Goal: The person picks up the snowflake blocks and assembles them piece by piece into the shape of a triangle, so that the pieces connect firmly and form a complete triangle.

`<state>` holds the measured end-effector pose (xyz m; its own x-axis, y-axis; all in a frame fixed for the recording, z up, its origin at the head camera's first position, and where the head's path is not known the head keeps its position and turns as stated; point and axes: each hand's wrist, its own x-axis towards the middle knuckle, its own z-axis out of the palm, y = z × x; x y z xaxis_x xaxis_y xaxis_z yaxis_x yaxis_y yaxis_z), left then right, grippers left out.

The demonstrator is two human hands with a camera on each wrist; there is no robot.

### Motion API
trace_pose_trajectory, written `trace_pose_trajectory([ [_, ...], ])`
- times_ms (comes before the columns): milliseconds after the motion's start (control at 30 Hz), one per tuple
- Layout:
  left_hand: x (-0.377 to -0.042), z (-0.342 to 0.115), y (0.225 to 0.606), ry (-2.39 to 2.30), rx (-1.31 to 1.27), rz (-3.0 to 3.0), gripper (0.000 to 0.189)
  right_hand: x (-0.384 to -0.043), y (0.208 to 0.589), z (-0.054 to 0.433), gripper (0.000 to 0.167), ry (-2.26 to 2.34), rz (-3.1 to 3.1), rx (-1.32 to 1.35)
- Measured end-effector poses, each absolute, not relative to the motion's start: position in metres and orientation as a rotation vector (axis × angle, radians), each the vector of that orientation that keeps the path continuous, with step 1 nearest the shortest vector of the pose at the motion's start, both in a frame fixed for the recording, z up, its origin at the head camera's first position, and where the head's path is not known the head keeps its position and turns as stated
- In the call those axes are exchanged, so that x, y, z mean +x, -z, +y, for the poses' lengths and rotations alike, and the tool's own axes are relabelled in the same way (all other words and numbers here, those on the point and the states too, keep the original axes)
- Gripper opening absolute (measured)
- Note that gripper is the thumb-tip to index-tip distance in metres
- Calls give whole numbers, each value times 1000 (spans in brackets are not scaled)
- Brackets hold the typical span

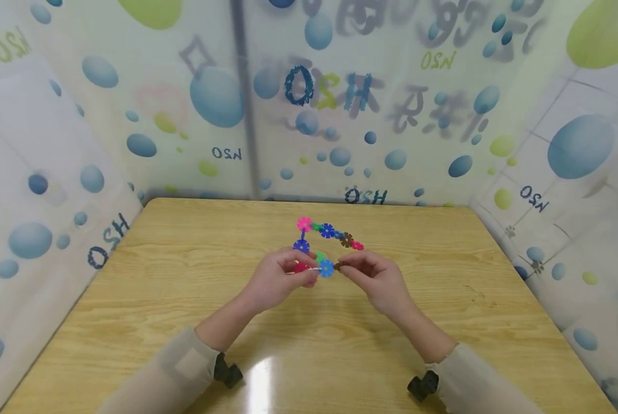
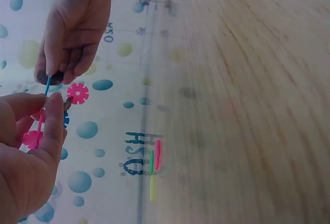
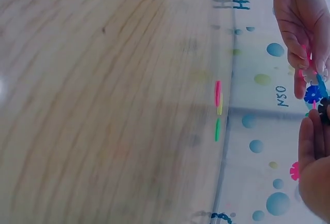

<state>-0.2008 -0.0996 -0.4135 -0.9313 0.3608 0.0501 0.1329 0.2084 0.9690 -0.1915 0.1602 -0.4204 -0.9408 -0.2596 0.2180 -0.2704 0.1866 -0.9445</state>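
A chain of notched plastic snowflake discs hangs between my two hands above the table. My left hand (image 1: 277,279) pinches it near a white disc (image 3: 309,76), beside a light blue disc (image 1: 326,268). A dark brown disc (image 2: 51,76) is pinched by my right hand (image 1: 383,283), its edge touching the light blue disc. Further along, the chain curves up and away through a dark blue disc (image 1: 301,246), a pink disc (image 1: 304,223), another blue disc (image 1: 327,230) and a brown disc (image 1: 346,240). My left fingers hide part of it.
On the wooden table (image 1: 184,230), a loose pink disc (image 2: 158,154), a green disc (image 2: 151,162) and a yellow disc (image 2: 152,188) lie flat beyond my hands. A patterned curtain (image 1: 298,161) stands along the table's far edge and both sides.
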Motion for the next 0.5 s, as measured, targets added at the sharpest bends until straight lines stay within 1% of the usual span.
trace_pose_trajectory([
  [233,-201,-95,413,-1841,481,2260,11,-191,423,155,14,-1915,-2325,544],
  [500,-198,-87,413,-1971,401,2193,7,-191,424,152,13,-1920,-2275,521],
])
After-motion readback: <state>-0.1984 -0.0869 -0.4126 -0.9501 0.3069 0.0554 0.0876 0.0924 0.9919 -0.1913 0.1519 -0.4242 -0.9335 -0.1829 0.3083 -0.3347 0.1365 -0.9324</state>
